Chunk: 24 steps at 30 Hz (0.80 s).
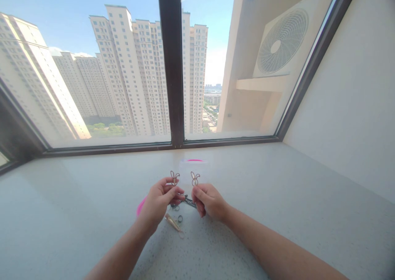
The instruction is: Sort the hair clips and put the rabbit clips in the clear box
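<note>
The left hand [159,202] is pinched shut, thumb and fingertips together on a small rose-gold wire clip shaped like rabbit ears [175,177]. It holds this clip upright just in front of the clear plastic box with a pink rim [202,169]. The right hand [208,200] is closed the same way on a second rabbit-ear wire clip [195,178], also upright in front of the box and to the right of the first. The two clips are near each other but apart.

Nearer the person than the box, between and below the hands, lie dark metal clips [189,202], a long gold hair clip [173,222] and a small metal ring [180,218]. They rest on the pale speckled stone ledge [277,189]. Left of the box, a pink lid [140,206] shows partly behind the left hand. Beyond the box stands the dark window frame [173,66].
</note>
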Tool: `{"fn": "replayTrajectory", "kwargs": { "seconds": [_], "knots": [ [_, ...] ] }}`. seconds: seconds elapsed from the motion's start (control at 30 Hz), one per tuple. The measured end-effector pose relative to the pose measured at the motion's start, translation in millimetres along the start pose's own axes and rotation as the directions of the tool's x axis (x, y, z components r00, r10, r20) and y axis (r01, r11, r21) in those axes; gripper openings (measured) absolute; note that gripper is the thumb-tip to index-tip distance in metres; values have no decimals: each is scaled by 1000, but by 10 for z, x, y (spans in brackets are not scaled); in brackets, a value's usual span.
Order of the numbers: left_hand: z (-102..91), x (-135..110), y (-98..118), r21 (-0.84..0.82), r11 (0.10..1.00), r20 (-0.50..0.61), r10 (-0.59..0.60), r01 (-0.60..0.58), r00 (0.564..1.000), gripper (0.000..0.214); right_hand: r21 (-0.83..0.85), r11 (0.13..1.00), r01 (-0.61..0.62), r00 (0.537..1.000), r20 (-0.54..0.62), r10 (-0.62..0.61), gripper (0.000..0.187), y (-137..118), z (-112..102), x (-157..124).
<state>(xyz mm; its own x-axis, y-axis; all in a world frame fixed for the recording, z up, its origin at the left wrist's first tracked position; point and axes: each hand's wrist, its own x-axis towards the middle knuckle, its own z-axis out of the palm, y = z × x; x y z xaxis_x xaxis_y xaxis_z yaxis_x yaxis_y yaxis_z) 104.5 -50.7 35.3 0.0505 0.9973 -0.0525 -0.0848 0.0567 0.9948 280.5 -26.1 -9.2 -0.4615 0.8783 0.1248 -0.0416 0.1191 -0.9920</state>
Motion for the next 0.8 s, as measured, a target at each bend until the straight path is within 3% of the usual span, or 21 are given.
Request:
{"fn": "replayTrajectory", "kwargs": {
  "seconds": [0.8],
  "knots": [
    [34, -14, 29, -93, 995, -41, 26, -30, 999, 47, -121, 992, 24, 1000, 19, -22, 53, -52, -11, -23]
  ]
}}
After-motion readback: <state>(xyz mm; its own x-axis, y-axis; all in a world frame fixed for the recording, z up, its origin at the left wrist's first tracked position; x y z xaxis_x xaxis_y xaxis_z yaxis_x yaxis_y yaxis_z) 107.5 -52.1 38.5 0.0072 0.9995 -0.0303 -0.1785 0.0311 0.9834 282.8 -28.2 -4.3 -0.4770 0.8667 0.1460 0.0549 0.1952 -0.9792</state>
